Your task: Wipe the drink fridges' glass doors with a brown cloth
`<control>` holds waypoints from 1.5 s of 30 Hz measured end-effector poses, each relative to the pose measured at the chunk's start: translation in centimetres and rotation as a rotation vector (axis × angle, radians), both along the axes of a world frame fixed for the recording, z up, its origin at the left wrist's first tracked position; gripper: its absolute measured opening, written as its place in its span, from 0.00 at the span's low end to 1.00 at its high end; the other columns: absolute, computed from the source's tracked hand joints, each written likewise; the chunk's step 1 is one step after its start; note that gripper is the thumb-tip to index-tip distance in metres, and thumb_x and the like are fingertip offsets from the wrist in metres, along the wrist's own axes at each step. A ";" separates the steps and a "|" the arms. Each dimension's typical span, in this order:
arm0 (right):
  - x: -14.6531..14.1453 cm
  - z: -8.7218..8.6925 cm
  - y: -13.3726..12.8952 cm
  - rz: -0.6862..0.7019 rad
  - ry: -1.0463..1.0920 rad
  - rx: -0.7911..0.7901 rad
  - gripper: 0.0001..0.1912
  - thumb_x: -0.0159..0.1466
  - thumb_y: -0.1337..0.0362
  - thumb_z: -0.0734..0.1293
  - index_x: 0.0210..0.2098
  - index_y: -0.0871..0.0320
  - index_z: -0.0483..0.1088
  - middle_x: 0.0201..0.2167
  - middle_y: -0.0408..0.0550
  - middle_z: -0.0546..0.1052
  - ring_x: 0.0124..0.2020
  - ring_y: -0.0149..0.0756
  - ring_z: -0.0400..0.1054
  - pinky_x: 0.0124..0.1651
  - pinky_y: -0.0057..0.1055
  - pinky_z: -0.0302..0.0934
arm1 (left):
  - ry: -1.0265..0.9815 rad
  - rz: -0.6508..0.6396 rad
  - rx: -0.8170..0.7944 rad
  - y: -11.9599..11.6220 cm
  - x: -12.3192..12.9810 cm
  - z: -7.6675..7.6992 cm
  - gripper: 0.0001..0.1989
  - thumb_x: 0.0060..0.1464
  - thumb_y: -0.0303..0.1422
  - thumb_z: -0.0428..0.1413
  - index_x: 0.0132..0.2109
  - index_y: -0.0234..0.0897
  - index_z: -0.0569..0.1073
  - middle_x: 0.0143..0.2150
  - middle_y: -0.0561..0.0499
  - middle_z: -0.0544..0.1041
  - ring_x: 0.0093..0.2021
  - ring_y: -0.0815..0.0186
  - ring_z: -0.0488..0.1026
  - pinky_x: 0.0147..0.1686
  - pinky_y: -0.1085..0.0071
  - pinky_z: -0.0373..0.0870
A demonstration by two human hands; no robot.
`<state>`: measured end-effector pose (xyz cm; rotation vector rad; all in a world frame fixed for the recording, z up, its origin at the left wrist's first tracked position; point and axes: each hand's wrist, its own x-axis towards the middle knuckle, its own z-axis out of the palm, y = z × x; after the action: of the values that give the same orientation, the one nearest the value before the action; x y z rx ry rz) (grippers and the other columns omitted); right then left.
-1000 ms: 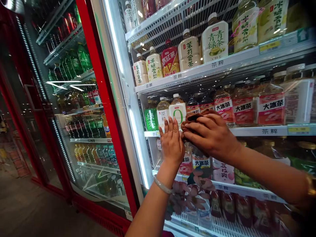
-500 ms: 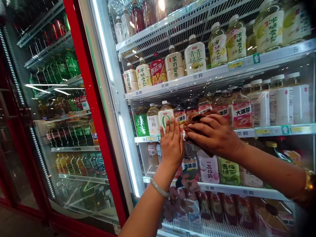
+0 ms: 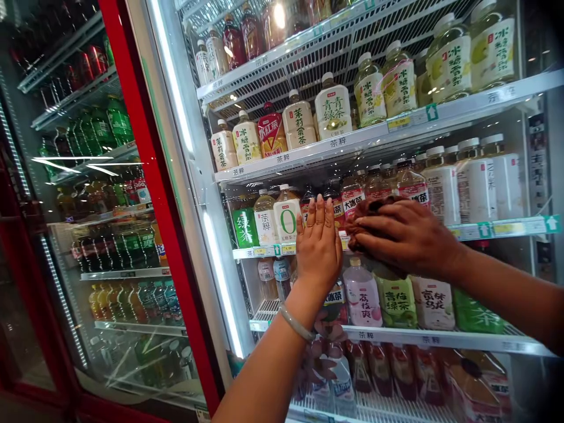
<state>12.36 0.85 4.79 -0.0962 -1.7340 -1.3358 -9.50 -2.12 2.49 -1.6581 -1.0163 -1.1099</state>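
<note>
A glass door stands between me and the lit shelves of bottles. My left hand [image 3: 318, 249] lies flat on the glass, fingers together and pointing up, with a pale bangle [image 3: 296, 322] on the wrist. It holds nothing. Just to its right, my right hand [image 3: 408, 235] presses a crumpled brown cloth [image 3: 366, 216] to the glass, fingers bent over it. Behind the left hand's fingertips is a bottle with a green 0 label [image 3: 287, 218]. Pink-labelled bottles [image 3: 352, 197] show above the cloth.
A red door frame [image 3: 152, 194] runs down the left, beside a bright light strip [image 3: 220, 282]. Further left, another cooler holds green bottles [image 3: 118, 120]. White shelf edges [image 3: 308, 150] cross the cooler behind the glass.
Both hands have shifted slightly right across the glass, the right one with the cloth. The view has turned a little, so the shelves and red frame sit further left.
</note>
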 end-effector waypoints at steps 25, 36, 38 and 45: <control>-0.8 0.0 0.0 0.032 0.119 -0.047 0.12 0.64 0.61 0.73 0.47 0.49 0.76 0.54 0.43 0.80 0.53 0.45 0.69 0.56 0.46 0.61 | -0.055 0.088 0.135 1.5 2.4 -0.5 0.34 0.70 0.30 0.45 0.78 0.33 0.45 0.79 0.43 0.53 0.81 0.60 0.41 0.79 0.52 0.39; -0.3 2.7 0.2 -0.054 0.292 -0.052 0.12 0.65 0.57 0.72 0.48 0.50 0.76 0.52 0.47 0.80 0.51 0.48 0.70 0.52 0.46 0.61 | -0.075 0.103 0.133 1.7 2.8 -0.7 0.35 0.71 0.31 0.47 0.78 0.35 0.44 0.80 0.43 0.51 0.81 0.59 0.40 0.79 0.49 0.38; -0.9 1.7 -0.1 -0.031 0.214 -0.039 0.10 0.65 0.59 0.72 0.46 0.50 0.76 0.51 0.45 0.80 0.52 0.47 0.69 0.54 0.46 0.61 | -0.064 0.102 0.133 1.6 2.6 -0.7 0.35 0.71 0.31 0.47 0.79 0.35 0.44 0.80 0.44 0.51 0.81 0.59 0.40 0.79 0.50 0.39; 2.7 1.2 0.3 -0.008 0.055 0.026 0.15 0.63 0.61 0.75 0.48 0.52 0.75 0.48 0.48 0.81 0.49 0.45 0.70 0.53 0.45 0.63 | -0.076 0.102 0.136 1.8 3.1 -0.6 0.36 0.71 0.32 0.47 0.79 0.34 0.43 0.80 0.43 0.50 0.81 0.59 0.36 0.79 0.48 0.37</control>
<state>15.02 1.14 6.01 -0.1243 -1.6717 -1.3496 -6.42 -0.33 1.87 -1.4497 -1.0383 -1.1551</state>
